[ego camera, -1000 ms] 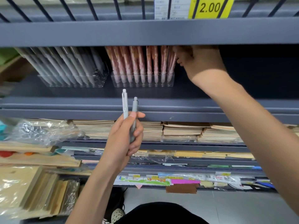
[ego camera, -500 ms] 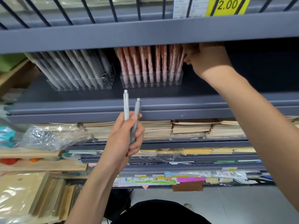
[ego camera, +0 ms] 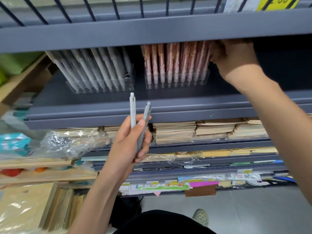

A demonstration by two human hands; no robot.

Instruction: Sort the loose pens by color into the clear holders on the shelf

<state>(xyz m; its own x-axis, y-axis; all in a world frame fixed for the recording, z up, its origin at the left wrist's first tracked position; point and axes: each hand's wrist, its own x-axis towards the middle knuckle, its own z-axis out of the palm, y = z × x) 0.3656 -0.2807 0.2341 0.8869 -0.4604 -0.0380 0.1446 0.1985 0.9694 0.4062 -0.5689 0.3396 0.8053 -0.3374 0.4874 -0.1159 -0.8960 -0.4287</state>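
A grey metal shelf (ego camera: 168, 105) is running across the view, with stacks of tan notebooks (ego camera: 175, 132) sitting on the level below it. At centre, the left hand (ego camera: 128, 142) is gripping two loose pens upright, fingers curling round the barrels. One is a pale grey pen (ego camera: 132, 108). Just beside it at three o'clock is a darker grey pen (ego camera: 146, 114), tilting a touch to the right. Both clicker ends are pointing to twelve o'clock, in front of the shelf's lip. Up at one o'clock, the right hand (ego camera: 236, 56) is reaching in under the upper shelf (ego camera: 152, 36), its fingers curling in at the right end of the pink pens (ego camera: 175, 59). The fingertips are hiding behind that edge, so I cannot tell whether they're pinching anything. Those pink pens are standing tip-down in the right clear holder (ego camera: 175, 81). Just beside it at nine o'clock, the left clear holder (ego camera: 101, 85) is carrying the grey pens (ego camera: 94, 68), all leaning left. A yellow price tag (ego camera: 276, 2) is peeking in at the top right.
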